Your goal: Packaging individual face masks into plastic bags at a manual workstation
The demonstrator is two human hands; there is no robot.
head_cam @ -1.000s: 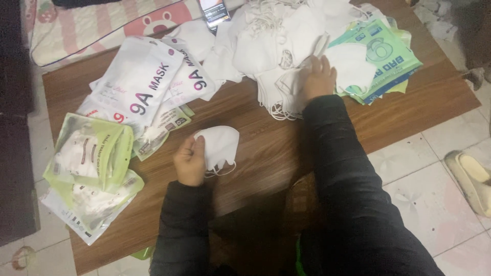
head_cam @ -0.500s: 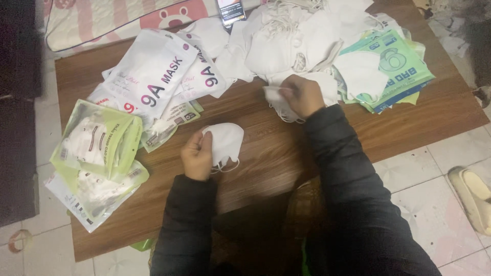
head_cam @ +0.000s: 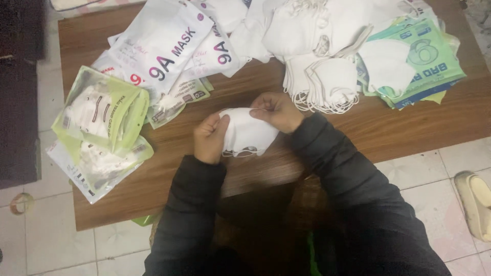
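We hold one folded white face mask (head_cam: 246, 134) between our two hands, just above the brown wooden worktop (head_cam: 388, 128), near its front edge. The left hand (head_cam: 209, 138) grips the left end of the mask; its fingers (head_cam: 221, 122) are curled almost closed around the edge, with the thumb pressing on the top side. The right hand (head_cam: 279, 110) takes the upper right edge, and its fingers (head_cam: 258, 111) are pinched tightly together on the fabric. The long axis of the mask runs roughly from left to right, a little tilted, with the right end higher in the picture. Its rounded side points toward us, and the thin ear loops show at the lower edge.

Behind the right hand lies a pile of loose white masks (head_cam: 327, 82), well apart from the mask we hold. To the right of this pile are green printed packets (head_cam: 429, 66). At the back left are white mask bags (head_cam: 158, 46), and at the left edge of the worktop lie light-green pouches (head_cam: 102, 110) with masks inside. A pale slipper (head_cam: 475, 202) rests on the tiled floor (head_cam: 61, 245) at the right.
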